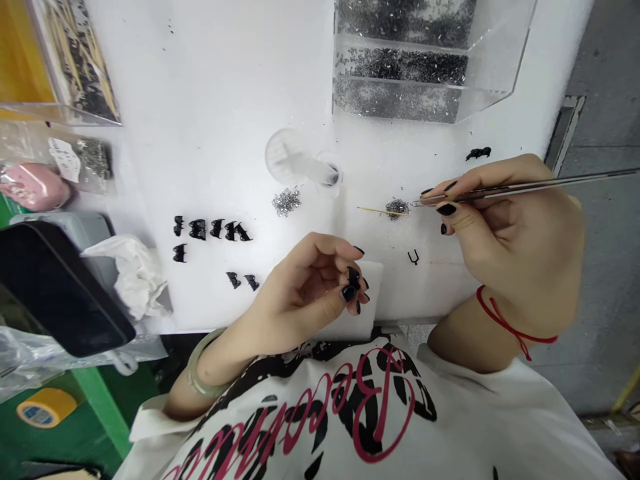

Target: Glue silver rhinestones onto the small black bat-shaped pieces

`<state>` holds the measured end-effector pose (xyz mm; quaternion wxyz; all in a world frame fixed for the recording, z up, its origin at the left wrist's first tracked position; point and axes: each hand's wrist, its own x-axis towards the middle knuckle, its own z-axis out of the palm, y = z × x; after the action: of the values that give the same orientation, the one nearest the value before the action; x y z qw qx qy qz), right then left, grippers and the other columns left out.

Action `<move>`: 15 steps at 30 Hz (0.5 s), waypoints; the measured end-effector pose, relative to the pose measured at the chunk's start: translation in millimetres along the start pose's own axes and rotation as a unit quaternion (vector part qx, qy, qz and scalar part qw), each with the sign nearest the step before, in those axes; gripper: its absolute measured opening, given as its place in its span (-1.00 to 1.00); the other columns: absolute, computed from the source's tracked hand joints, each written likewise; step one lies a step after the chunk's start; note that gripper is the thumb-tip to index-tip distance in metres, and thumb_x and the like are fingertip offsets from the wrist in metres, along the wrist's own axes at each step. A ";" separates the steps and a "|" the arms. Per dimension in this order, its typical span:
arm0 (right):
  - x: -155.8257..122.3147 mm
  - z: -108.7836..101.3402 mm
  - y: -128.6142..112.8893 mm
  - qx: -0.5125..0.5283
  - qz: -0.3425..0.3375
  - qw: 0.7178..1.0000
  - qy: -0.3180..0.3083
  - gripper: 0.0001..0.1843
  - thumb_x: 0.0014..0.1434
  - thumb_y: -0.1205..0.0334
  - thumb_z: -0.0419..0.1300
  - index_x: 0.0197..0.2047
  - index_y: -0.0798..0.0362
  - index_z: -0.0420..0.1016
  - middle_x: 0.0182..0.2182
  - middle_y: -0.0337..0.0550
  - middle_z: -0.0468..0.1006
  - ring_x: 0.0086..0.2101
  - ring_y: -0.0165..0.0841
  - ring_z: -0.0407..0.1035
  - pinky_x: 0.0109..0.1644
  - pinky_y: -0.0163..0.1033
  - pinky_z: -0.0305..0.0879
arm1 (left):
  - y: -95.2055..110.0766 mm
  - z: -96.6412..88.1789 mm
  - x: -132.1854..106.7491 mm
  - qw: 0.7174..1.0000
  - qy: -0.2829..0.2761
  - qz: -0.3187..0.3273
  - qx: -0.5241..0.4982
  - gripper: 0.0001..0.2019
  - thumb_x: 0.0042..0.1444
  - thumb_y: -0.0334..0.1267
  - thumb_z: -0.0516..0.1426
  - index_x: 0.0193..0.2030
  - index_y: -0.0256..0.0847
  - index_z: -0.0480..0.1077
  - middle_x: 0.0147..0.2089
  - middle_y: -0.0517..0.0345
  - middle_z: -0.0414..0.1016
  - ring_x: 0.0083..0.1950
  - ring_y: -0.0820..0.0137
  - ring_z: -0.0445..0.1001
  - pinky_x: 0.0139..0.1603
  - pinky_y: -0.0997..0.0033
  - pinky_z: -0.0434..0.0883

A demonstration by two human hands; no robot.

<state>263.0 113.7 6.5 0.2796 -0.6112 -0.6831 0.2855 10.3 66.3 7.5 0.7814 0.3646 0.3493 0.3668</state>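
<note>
My right hand [505,233] pinches metal tweezers [525,188] whose tips reach a small pile of tiny silvery beads [397,207] on the white table [210,133]. A thin wooden stick [373,211] lies beside that pile. My left hand [310,287] is curled near the table's front edge, its fingertips pinched on a small black piece [353,275]. A second bead pile [286,201] lies further left. Several black bow-shaped pieces [213,230] sit in rows to the left of my left hand.
A clear acrylic box [500,60] with dark beads stands at the back. A clear round lid and cup [300,160] lie mid-table. Left: a black phone [60,287], crumpled tissue [135,273], pink object [33,187], bagged parts [93,160]. A black clip [413,257] and another black piece [478,153] lie right.
</note>
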 end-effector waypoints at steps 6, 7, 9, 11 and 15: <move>0.0 0.4 2.0 -0.021 0.004 1.000 0.010 -0.78 0.18 0.49 0.25 -0.21 -0.05 0.51 -0.21 -0.33 0.64 -0.18 -0.25 0.65 -0.42 -0.24 0.42 | 0.8 -1.0 -0.5 1.000 -0.001 -0.003 0.001 -0.66 0.32 -0.60 0.05 0.11 -0.14 0.36 -0.15 0.12 0.47 -0.18 0.44 0.58 -0.13 0.48 0.59; 0.2 0.4 2.1 -0.026 0.003 1.000 0.011 -0.78 0.18 0.49 0.25 -0.21 -0.05 0.52 -0.20 -0.33 0.64 -0.19 -0.25 0.65 -0.43 -0.24 0.41 | 0.8 -1.0 -0.6 1.000 0.000 -0.004 0.001 -0.66 0.32 -0.59 0.06 0.11 -0.14 0.36 -0.16 0.13 0.47 -0.18 0.44 0.58 -0.14 0.48 0.58; 0.8 0.5 1.7 -0.032 -0.003 0.999 0.013 -0.77 0.18 0.50 0.25 -0.23 -0.06 0.53 -0.20 -0.35 0.64 -0.21 -0.27 0.65 -0.45 -0.24 0.39 | 0.8 -0.8 -0.7 1.000 -0.002 -0.004 -0.002 -0.66 0.33 -0.59 0.06 0.12 -0.14 0.36 -0.15 0.13 0.47 -0.18 0.46 0.58 -0.13 0.50 0.58; 1.4 0.9 0.8 -0.037 -0.013 0.999 0.013 -0.75 0.18 0.52 0.25 -0.26 -0.07 0.54 -0.23 -0.37 0.62 -0.24 -0.31 0.64 -0.44 -0.25 0.39 | 0.6 -0.6 -0.7 1.000 -0.003 -0.002 -0.002 -0.66 0.33 -0.59 0.06 0.13 -0.14 0.36 -0.15 0.13 0.47 -0.17 0.46 0.58 -0.12 0.50 0.57; 2.3 1.6 -1.4 -0.031 -0.032 0.999 0.016 -0.70 0.16 0.58 0.24 -0.30 -0.08 0.53 -0.23 -0.38 0.61 -0.23 -0.33 0.62 -0.31 -0.26 0.48 | 0.1 -0.7 -0.3 1.000 -0.002 -0.001 0.002 -0.67 0.33 -0.58 0.07 0.12 -0.14 0.37 -0.15 0.12 0.48 -0.17 0.44 0.58 -0.13 0.48 0.58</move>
<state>260.6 115.8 6.4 0.2804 -0.6017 -0.7064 0.2454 9.5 66.4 7.3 0.7817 0.3665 0.3492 0.3644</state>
